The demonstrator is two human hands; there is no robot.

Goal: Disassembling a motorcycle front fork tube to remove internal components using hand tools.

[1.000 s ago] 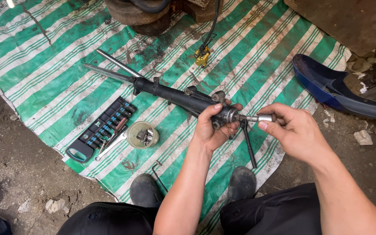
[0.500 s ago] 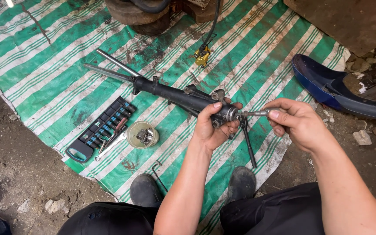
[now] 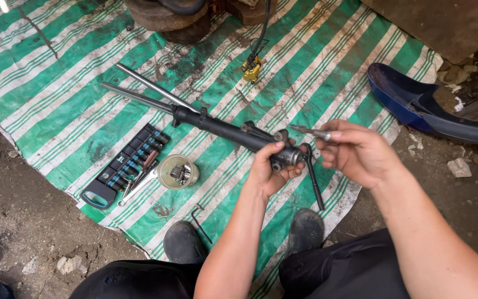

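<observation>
Soft, even daylight fills the scene, with no hard shadows anywhere on the green and white striped woven tarpaulin (image 3: 73, 83). A small bright glare spot sits at the tarpaulin's top left edge. Beyond the tarpaulin's lower left edge, the bare dirt ground (image 3: 23, 221) is darker. The black metal fork tube (image 3: 228, 133) lying across the tarpaulin shows dull highlights along its upper side. Focus is sharp across the middle; the frame's outer edges bend slightly, as with a wide lens.
</observation>
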